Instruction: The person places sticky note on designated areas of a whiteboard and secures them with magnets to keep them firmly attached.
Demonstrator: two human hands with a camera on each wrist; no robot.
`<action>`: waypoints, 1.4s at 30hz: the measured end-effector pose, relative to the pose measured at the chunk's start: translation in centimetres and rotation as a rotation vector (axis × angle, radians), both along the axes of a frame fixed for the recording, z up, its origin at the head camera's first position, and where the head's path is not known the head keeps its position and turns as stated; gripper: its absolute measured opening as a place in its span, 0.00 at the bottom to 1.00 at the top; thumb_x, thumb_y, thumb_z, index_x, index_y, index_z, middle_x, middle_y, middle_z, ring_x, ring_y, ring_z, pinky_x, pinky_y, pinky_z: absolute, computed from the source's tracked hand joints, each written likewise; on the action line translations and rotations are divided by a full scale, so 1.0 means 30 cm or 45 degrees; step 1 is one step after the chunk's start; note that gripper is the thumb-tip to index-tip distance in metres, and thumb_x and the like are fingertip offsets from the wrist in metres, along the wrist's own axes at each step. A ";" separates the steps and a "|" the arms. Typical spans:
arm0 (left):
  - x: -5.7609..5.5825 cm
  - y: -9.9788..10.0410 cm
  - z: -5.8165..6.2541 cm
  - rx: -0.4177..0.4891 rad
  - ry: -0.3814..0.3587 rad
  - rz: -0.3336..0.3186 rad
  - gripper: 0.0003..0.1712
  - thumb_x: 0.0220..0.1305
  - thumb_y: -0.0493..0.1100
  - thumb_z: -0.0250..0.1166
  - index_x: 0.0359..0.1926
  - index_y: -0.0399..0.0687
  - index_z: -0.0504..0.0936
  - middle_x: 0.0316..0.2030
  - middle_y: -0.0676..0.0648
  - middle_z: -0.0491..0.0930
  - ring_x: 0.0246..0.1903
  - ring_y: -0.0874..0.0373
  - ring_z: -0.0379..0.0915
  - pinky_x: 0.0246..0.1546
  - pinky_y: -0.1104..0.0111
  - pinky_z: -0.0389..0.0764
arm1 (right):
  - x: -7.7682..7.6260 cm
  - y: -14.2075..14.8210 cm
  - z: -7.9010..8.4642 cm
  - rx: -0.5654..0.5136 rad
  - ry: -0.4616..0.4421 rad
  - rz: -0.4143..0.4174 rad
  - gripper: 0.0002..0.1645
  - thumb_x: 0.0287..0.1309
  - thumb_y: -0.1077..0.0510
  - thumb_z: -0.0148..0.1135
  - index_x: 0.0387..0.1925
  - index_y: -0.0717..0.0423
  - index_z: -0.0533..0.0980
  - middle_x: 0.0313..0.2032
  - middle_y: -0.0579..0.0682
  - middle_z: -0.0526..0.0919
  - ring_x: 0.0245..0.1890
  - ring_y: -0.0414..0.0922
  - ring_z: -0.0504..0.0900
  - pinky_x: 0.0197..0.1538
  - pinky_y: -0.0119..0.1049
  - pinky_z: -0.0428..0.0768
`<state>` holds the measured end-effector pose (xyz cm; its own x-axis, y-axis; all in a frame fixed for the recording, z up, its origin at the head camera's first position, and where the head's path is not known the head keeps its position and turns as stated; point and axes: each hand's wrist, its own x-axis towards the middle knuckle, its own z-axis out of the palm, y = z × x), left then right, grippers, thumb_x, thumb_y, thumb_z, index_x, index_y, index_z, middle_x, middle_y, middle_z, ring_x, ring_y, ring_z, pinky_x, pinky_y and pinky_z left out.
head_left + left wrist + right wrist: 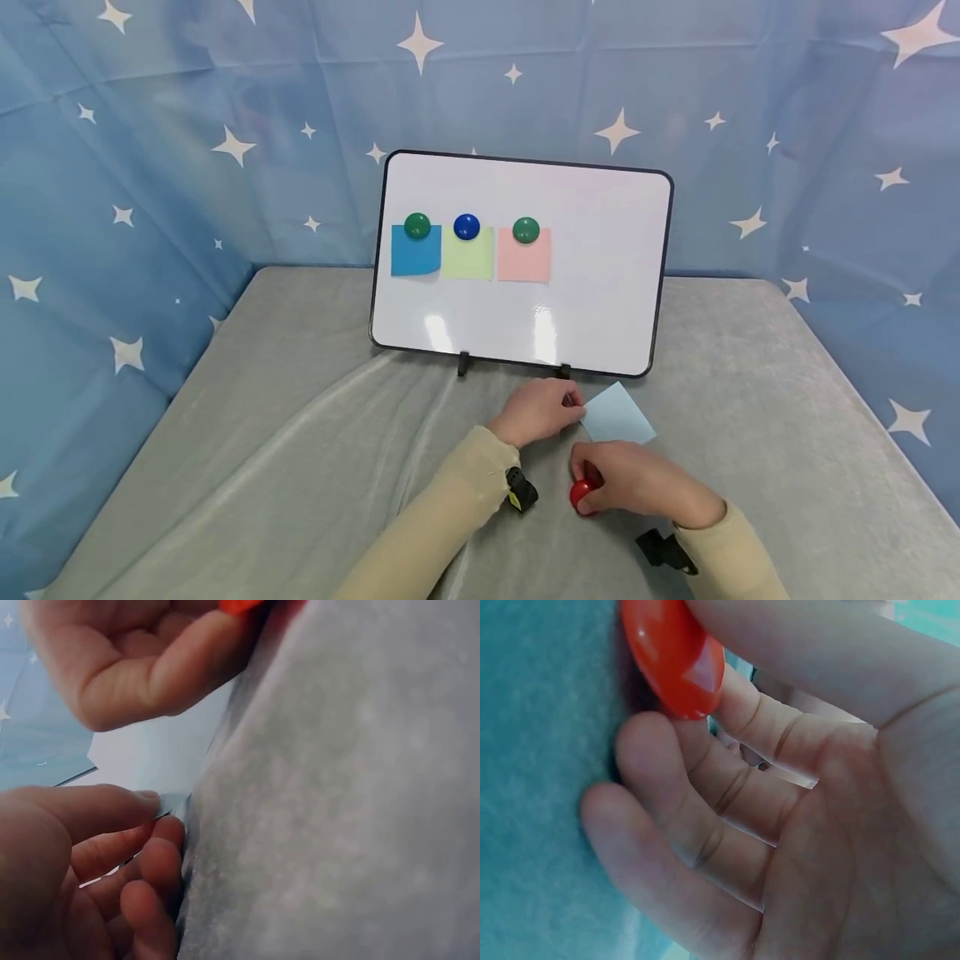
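My left hand (534, 413) pinches the left corner of a light blue sticky note (619, 417) between thumb and fingertips, low over the cloth just in front of the whiteboard. In the left wrist view, the thumb of the left hand (82, 847) lies over the note's corner. Nearer to me, my right hand (641, 482) grips a round red magnet (581, 497) at the cloth surface. Thumb and index finger hold the glossy magnet (679, 664) from its sides in the right wrist view, the other fingers loosely bent beside it.
A black-framed whiteboard (600, 267) leans on a small stand at the back. On it, green magnets and a blue magnet (467, 227) hold a blue note (416, 255), a yellow-green note (468, 260) and a pink note (524, 260) in a row. Grey cloth (300, 433) covers the table.
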<state>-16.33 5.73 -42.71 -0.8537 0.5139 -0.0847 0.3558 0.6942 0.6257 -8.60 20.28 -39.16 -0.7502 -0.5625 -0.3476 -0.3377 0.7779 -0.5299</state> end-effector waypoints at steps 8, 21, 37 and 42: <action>-0.011 -0.006 0.001 0.105 -0.053 -0.009 0.03 0.59 0.48 0.58 0.28 0.62 0.76 0.19 0.61 0.73 0.14 0.66 0.68 0.21 0.74 0.68 | -0.009 -0.002 0.001 0.030 0.032 -0.007 0.13 0.41 0.50 0.68 0.25 0.40 0.70 0.19 0.36 0.70 0.20 0.35 0.67 0.24 0.31 0.67; -0.019 -0.026 -0.003 0.355 -0.120 0.090 0.02 0.58 0.46 0.60 0.29 0.59 0.78 0.22 0.55 0.76 0.17 0.64 0.70 0.21 0.72 0.71 | -0.010 0.008 -0.012 -0.053 0.013 0.033 0.05 0.46 0.52 0.65 0.25 0.38 0.75 0.19 0.34 0.73 0.18 0.33 0.68 0.24 0.29 0.68; -0.026 -0.028 0.021 0.681 -0.055 0.360 0.05 0.57 0.52 0.60 0.27 0.61 0.77 0.24 0.57 0.77 0.21 0.59 0.74 0.21 0.68 0.72 | -0.011 0.028 0.005 -0.094 -0.061 0.058 0.04 0.51 0.57 0.61 0.29 0.42 0.75 0.22 0.35 0.74 0.20 0.34 0.69 0.25 0.30 0.69; -0.030 -0.033 0.032 0.757 -0.086 0.439 0.06 0.56 0.53 0.61 0.27 0.61 0.76 0.24 0.50 0.77 0.21 0.53 0.74 0.19 0.66 0.71 | -0.009 0.024 0.014 -0.093 -0.040 0.048 0.04 0.52 0.55 0.61 0.29 0.41 0.74 0.23 0.34 0.73 0.22 0.35 0.69 0.26 0.31 0.70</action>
<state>-17.22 4.76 -41.77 -0.9795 0.1896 0.0685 0.1231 0.2931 0.9481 -8.88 21.01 -38.74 -0.7173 -0.6150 -0.3276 -0.3487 0.7238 -0.5954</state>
